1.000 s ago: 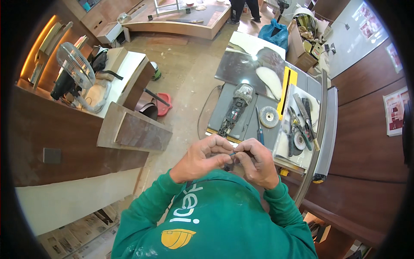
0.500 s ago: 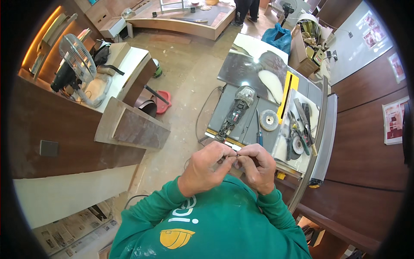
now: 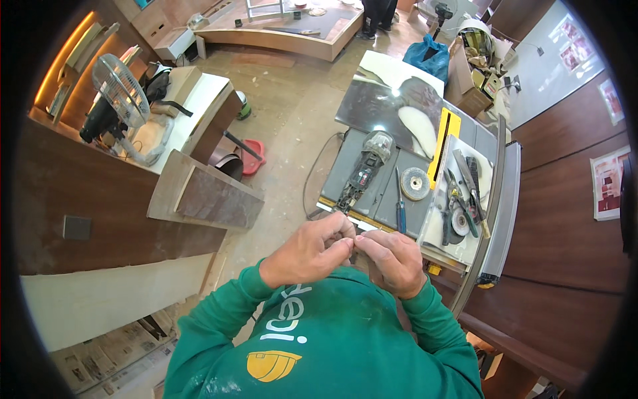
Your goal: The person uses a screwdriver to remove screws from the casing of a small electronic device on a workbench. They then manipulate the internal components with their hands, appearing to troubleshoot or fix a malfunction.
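Note:
My left hand [image 3: 314, 249] and my right hand [image 3: 392, 261] meet fingertip to fingertip in front of my chest. Both are pinched closed; whatever sits between the fingers is too small or hidden to name. Just beyond them an angle grinder [image 3: 363, 171] with a clear guard lies on the grey saw table [image 3: 385, 196]. To its right are a blue-handled screwdriver [image 3: 401, 211] and a round abrasive wheel [image 3: 415, 183]. Pliers [image 3: 458, 193], a small disc [image 3: 460, 222] and other hand tools lie on a pale board [image 3: 435, 223] farther right.
A glossy dark-and-white panel [image 3: 392, 100] covers the table's far end, beside a yellow insert strip [image 3: 444, 146]. A metal rail [image 3: 488, 199] runs along the right. At left stand a counter with a fan [image 3: 119, 93] and a red stool [image 3: 252, 156]. Another person's legs [image 3: 377, 16] show far off.
My hands have shifted slightly left, and the fingers have changed their pinch. A dark bit that showed between the fingertips is no longer visible. The tools on the table lie as before.

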{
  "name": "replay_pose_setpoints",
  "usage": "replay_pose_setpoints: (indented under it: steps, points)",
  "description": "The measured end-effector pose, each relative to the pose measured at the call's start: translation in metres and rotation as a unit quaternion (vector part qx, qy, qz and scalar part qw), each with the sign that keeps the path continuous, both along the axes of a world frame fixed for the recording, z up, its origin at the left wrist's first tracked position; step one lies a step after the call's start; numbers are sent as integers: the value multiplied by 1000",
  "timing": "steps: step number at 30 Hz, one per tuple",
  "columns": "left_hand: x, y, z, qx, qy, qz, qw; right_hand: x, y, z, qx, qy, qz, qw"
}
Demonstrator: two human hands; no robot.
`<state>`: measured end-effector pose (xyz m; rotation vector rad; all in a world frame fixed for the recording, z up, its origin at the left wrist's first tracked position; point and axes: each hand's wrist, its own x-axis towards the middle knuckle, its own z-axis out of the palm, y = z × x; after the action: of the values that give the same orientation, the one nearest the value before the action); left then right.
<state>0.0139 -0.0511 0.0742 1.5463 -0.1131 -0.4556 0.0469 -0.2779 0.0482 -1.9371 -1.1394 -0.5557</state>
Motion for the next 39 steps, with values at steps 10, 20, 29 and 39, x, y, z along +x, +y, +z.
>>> replay_pose_setpoints:
  steps: [10, 20, 29, 39]
  points:
    - [-7, 0, 1, 5, -9, 7, 1000, -6, 4, -3, -1, 46, 13, 999]
    - [-7, 7, -5, -165, 330, -60, 927, 6, -10, 15, -115, -48, 112, 986]
    - [-23, -2, -22, -78, 126, 51, 988, -11, -4, 10, -19, 425, 30, 905]
    - [-35, -16, -37, 165, -326, 88, 927, -14, -6, 24, 69, 735, 61, 672]
